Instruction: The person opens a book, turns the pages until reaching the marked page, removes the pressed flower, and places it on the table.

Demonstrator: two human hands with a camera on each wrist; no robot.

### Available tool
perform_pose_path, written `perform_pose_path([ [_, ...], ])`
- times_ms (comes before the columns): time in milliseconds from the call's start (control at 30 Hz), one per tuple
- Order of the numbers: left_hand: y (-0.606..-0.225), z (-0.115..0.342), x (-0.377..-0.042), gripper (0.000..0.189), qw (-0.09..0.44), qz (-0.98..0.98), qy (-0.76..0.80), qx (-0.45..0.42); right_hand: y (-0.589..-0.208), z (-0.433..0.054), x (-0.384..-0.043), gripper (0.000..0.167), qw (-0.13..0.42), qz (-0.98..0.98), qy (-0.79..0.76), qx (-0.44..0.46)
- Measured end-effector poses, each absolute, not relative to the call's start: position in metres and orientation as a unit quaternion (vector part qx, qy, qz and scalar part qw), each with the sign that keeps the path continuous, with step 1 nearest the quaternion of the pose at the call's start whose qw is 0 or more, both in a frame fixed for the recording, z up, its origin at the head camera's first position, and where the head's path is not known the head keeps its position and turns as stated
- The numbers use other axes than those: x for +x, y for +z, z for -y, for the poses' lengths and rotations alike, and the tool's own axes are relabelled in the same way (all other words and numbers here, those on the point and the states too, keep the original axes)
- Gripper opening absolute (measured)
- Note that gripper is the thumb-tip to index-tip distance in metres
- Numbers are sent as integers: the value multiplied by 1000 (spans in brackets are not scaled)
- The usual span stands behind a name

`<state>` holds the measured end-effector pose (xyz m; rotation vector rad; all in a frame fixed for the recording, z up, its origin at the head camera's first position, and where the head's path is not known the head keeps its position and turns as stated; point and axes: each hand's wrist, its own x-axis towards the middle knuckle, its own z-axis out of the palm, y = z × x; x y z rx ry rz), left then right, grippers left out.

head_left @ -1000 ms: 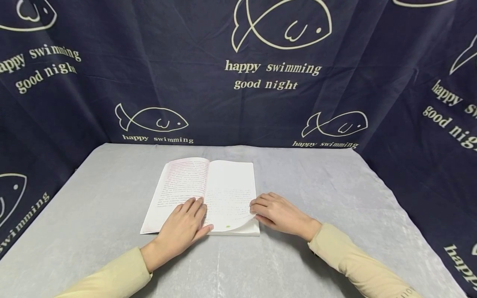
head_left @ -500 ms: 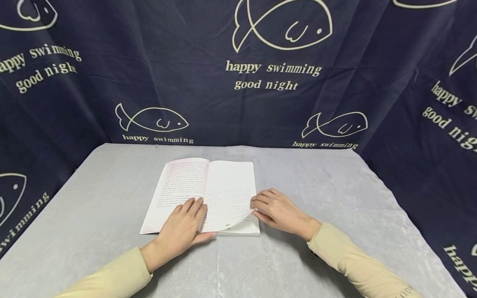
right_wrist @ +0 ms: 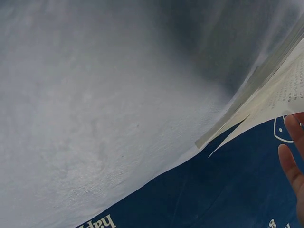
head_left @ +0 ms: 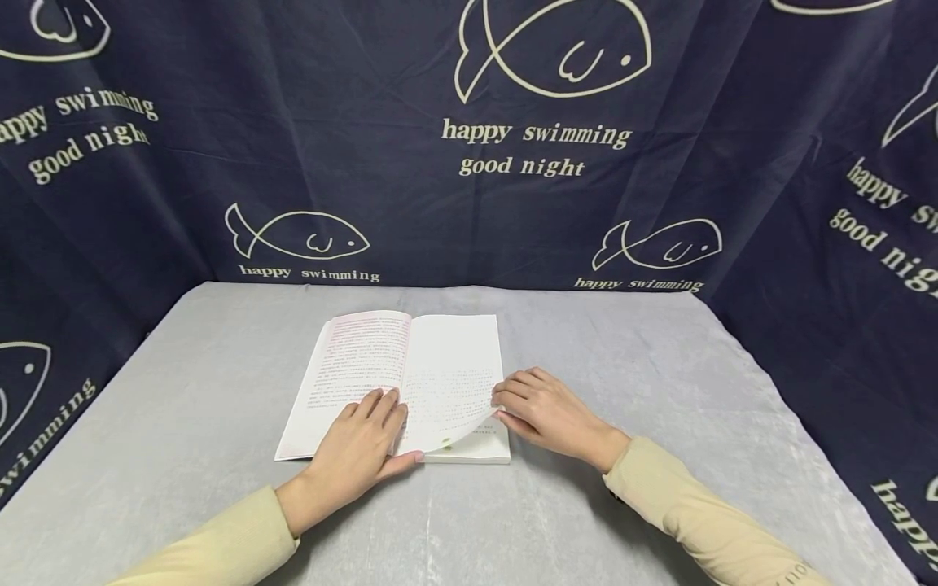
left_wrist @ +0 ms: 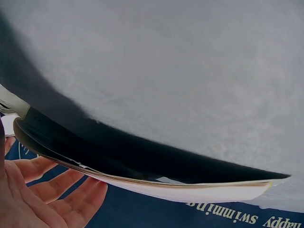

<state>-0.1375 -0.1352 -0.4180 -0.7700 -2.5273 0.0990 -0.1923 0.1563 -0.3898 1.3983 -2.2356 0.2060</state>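
An open book (head_left: 449,342) lies on the table, its left page tinted pink at the top and its right page printed only lower down. My left hand (head_left: 359,443) rests on the lower inner part of the left page, fingers extended, thumb along the bottom edge near the spine. At the right edge, my right hand (head_left: 550,411) pinches the lifted page (head_left: 454,427), whose lower corner curls up and bares the page beneath. In the left wrist view, the fingers (left_wrist: 76,194) lie against the book's raised side (left_wrist: 190,190). The right wrist view shows the page (right_wrist: 275,90) raised beside the fingertips (right_wrist: 292,126).
A grey cloth covers the table (head_left: 623,350), stretching around the book on all sides. Behind and beside it hangs a dark blue curtain (head_left: 410,179) with fish drawings and lettering.
My right hand has moved slightly up, raising the page's lower right corner further so more of the page below shows. The left thumb has shifted slightly down; otherwise that hand stays put.
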Motion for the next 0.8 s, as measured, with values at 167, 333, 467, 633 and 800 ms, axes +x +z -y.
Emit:
perform_pose_path([
  [167,-418,135,-137,65,248,926,36,-284,-390,-157,-192,24,246,818,76,514],
  [333,-419,135,-138,59,254,924,30,-286,-390,-159,-193,22,251,816,75,515],
  [467,-419,136,-138,52,257,922,25,-288,-390,-159,-193,24,256,815,80,514],
  [633,-419,135,-138,48,256,923,22,-286,-389,-159,-193,21,262,814,89,511],
  [800,-419,135,-138,44,256,924,21,-283,-388,-161,-192,23,263,818,98,502],
])
